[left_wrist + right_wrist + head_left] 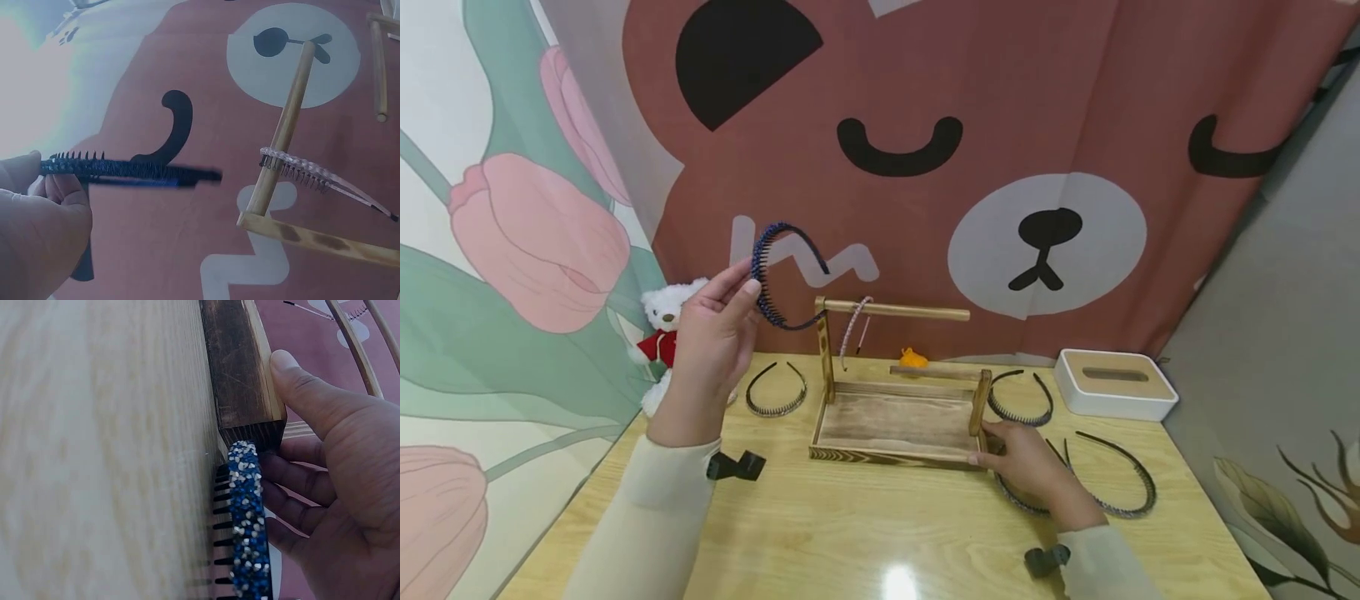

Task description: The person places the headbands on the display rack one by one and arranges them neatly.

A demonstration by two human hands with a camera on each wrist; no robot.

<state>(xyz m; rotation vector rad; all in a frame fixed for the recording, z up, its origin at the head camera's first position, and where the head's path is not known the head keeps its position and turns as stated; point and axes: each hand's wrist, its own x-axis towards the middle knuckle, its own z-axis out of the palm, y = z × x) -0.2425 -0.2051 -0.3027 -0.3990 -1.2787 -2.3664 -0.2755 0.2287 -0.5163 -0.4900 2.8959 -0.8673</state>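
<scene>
My left hand (pixel 711 329) pinches a dark blue toothed headband (pixel 763 250) between thumb and fingers, raised at the left of a wooden rack (pixel 891 421). In the left wrist view, the headband's free end points toward the rack's upper bar (pixel 287 119). A pale pink beaded headband (pixel 851 327) hangs over that bar near its post. My right hand (pixel 1026 467) grips the rack's front right corner, thumb on the front edge (pixel 250 369) and fingers at the end. Beside those fingers lies a blue and silver studded headband (pixel 249 519), partly hidden by the hand in the head view.
More headbands lie on the table: one left of the rack (pixel 777 411), one behind my right hand (pixel 1026 419), one at far right (pixel 1148 487). A white tissue box (pixel 1116 404), a small orange object (pixel 913 358) and a white teddy bear (pixel 662 346) stand near the curtain.
</scene>
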